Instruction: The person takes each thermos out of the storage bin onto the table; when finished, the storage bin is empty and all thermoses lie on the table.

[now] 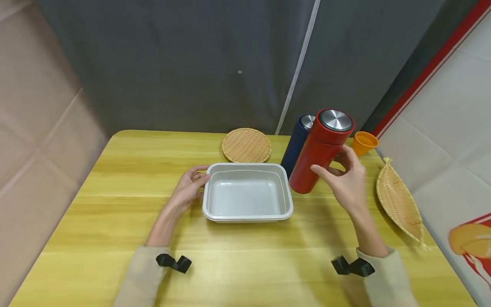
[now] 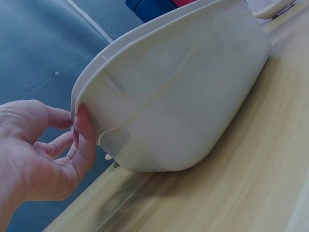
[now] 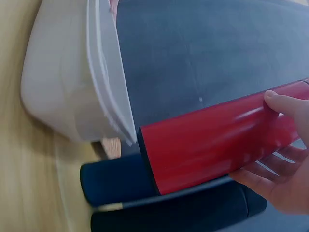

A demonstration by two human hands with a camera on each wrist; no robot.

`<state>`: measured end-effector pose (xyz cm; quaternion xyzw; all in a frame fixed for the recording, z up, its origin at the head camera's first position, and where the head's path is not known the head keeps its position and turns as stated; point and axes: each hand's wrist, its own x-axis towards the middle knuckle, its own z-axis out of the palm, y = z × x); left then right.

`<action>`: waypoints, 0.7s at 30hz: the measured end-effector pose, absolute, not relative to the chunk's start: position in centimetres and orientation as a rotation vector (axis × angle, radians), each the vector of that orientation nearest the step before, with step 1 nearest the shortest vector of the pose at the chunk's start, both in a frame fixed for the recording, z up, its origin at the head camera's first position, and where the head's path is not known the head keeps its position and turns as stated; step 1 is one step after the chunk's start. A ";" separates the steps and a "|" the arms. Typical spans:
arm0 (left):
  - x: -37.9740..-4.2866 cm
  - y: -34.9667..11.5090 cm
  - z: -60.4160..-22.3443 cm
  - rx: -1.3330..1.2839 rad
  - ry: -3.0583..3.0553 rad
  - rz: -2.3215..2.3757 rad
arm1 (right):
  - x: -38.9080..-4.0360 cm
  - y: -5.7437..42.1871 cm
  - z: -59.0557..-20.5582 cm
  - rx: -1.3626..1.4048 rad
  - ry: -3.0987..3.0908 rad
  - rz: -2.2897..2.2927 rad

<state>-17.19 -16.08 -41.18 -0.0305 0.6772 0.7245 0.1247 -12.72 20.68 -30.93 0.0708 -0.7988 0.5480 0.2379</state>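
My left hand pinches the left rim of a white rectangular plastic tub; its thumb and fingers grip the rim in the left wrist view. The tub stands on the table and its visible inside holds nothing. My right hand grips a red thermos with a steel-topped lid, thumb on one side and fingers on the other. The thermos is tilted and raised above the table, its base just beside the tub's right rim. Behind it stands a navy thermos, partly hidden. A second dark thermos shows in the right wrist view.
A round woven tray lies behind the tub. An orange cup stands at the back right, and a leaf-shaped woven basket lies along the right edge of the wooden table. A dark grey curtain closes off the back.
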 end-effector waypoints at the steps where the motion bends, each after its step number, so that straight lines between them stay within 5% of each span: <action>1: -17.2 -16.0 -41.2 -0.082 1.976 2.109 | -12.6 21.1 -31.1 0.178 -2.192 1.489; 21: -17.4 -16.1 -41.3 -0.077 1.975 2.082 | -13.2 27.7 -34.5 -0.145 -2.167 1.423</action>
